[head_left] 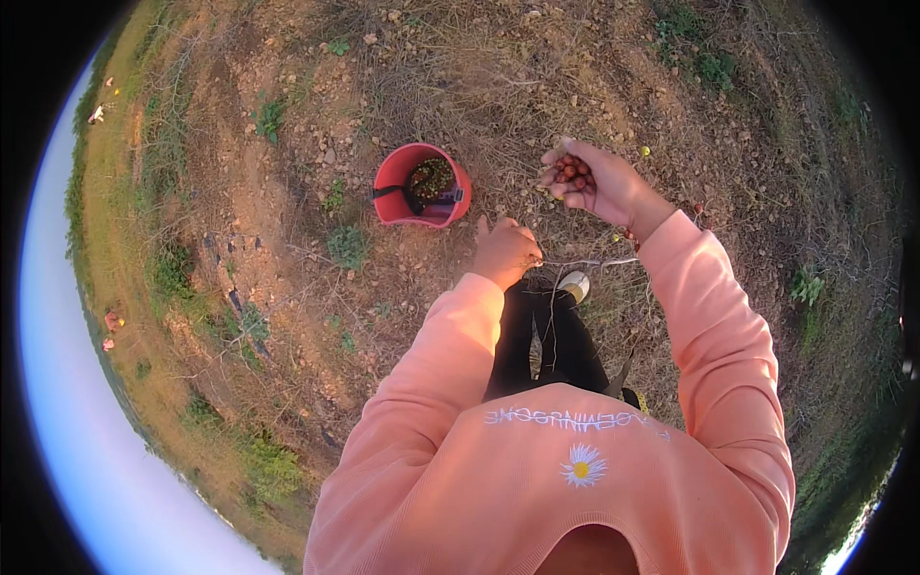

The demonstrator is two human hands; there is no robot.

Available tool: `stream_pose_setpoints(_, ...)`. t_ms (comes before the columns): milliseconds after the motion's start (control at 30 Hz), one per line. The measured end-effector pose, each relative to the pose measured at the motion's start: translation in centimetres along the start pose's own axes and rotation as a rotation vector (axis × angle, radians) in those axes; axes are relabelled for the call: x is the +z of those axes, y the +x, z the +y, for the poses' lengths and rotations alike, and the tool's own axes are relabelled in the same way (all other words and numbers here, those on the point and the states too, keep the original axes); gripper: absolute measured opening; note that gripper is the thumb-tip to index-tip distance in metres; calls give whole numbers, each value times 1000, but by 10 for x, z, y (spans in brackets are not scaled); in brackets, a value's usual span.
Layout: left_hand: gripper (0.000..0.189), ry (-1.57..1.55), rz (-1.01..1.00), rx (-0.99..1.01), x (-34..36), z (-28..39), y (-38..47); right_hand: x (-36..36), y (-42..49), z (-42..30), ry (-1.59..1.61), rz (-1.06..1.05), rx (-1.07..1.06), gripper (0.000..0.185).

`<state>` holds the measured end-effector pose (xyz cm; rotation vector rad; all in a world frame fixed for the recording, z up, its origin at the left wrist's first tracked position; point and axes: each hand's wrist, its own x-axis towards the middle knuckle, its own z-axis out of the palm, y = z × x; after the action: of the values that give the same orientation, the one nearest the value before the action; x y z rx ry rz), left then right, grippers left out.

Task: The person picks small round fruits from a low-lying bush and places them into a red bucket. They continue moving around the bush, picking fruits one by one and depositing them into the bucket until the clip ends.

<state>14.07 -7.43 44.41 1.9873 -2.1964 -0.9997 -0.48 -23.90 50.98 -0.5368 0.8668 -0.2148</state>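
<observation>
Several small red-brown round fruits, possibly jujubes (571, 171), lie in the cupped palm of my right hand (611, 183). My left hand (507, 248) grips the end of a thin bare branch (593, 262), which runs right toward my right forearm. More red fruits (698, 208) hang beside my right cuff. To the upper left of my left hand a red bucket (383, 187) stands on the ground, a dark strap (392, 191) across its inside. Green and brown fruits (433, 178) cover part of its bottom.
Dry grass and stony soil (489, 79) surround me. A grey-green shrub (348, 247) grows below the bucket, and thorny twigs (244, 338) spread at left. A yellow fruit (645, 151) is near my right wrist. My light shoe (575, 286) shows below the branch. Distant people (111, 321) appear at far left.
</observation>
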Motion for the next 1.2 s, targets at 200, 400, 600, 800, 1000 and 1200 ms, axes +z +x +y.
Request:
stream_pose_setpoints(200,48,-133,112,-129,10,8,3,111,106,32,-431,23,46,55)
stream_pose_setpoints(400,27,42,-32,-35,-1,8,13,92,38,3,-489,-121,-126,53)
stream_pose_setpoints(600,11,-23,-13,38,-11,5,24,-52,-138,-61,-335,26,-679,36)
stream_pose_setpoints(800,12,-30,3,48,-10,-2,26,-211,-201,-11,-194,1041,-440,25)
stream_pose_setpoints(1000,12,29,-54,67,-15,-2,17,-282,-141,90,-940,1034,-190,30)
stream_pose_setpoints(1200,11,63,-53,49,-12,0,3,-297,-109,105,-1489,938,-219,34)
